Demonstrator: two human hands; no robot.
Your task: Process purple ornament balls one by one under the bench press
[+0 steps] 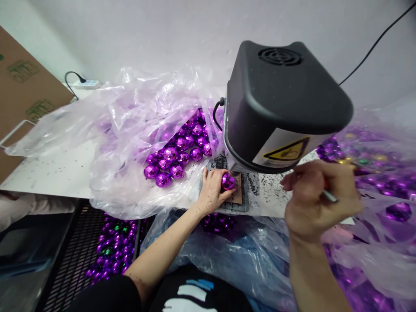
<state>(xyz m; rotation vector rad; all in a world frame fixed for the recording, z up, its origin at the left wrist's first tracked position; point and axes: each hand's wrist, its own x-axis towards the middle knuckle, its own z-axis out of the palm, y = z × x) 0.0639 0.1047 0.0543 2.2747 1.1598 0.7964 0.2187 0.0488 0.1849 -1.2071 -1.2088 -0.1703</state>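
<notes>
My left hand (212, 188) is closed around a shiny purple faceted ball (228, 181), holding it over a small brown board (236, 195) on the base of a black-housed bench machine (286, 95). The machine's housing hides most of what lies directly above the ball. To the right of the machine, my right hand (320, 197) is raised, with its fingers curled around a thin metal rod (329, 196). Part of that rod is covered by the hand, and its far end cannot be made out.
Purple balls (177, 158) spill from a clear plastic bag (130, 112) on the left of the table. A black crate (78, 251) below holds more balls. Bagged purple pieces (380, 182) lie at right. Dark specks cover the white tabletop (48, 173). A cardboard box (29, 86) stands far left.
</notes>
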